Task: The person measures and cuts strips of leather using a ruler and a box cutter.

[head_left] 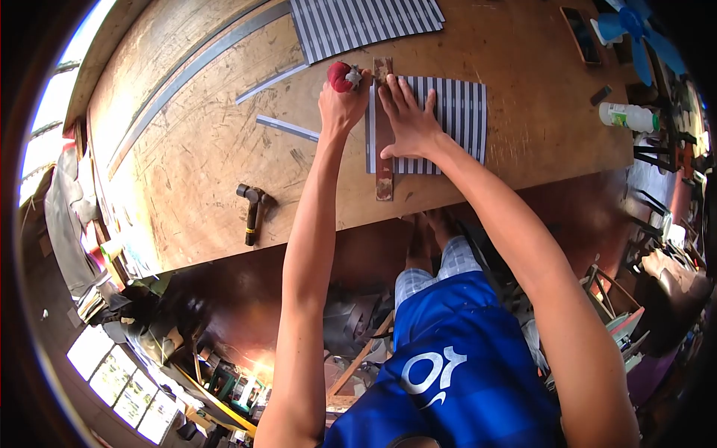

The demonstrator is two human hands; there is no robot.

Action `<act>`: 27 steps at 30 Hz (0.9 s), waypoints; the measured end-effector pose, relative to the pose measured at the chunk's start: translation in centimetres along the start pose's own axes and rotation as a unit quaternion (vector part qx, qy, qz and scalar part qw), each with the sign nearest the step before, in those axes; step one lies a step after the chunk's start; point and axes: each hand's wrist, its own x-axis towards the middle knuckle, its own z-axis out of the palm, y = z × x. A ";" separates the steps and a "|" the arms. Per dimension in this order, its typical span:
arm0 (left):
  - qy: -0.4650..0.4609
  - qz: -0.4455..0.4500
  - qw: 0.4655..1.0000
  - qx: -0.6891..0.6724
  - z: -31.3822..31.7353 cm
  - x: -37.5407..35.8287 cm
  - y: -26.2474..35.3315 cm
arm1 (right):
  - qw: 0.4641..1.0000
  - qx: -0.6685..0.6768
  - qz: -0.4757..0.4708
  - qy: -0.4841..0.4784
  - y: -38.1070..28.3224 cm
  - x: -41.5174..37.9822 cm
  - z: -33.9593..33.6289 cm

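A striped black-and-white sheet (457, 112) lies on the wooden workbench (209, 149). A brown straightedge (383, 160) lies along the sheet's left side. My right hand (407, 119) presses flat on the straightedge and sheet, fingers spread. My left hand (342, 101) grips a red-handled cutting tool (341, 75) at the far end of the straightedge, just left of it.
A larger striped sheet (358, 22) lies farther back. Cut strips (287, 128) lie to the left. A hammer (252, 209) rests near the front edge. A phone (581, 33), a white bottle (627, 116) and a blue fan (635, 30) are at the right.
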 end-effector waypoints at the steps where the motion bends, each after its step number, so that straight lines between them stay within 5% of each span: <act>1: 0.003 0.006 1.000 0.016 0.0 0.1 0.2 | 1.000 0.001 0.000 0.000 0.0 0.0 0.0; 27: -0.040 -0.032 0.997 0.052 -0.9 -1.1 1.0 | 1.000 -0.008 -0.007 0.011 0.3 0.2 0.6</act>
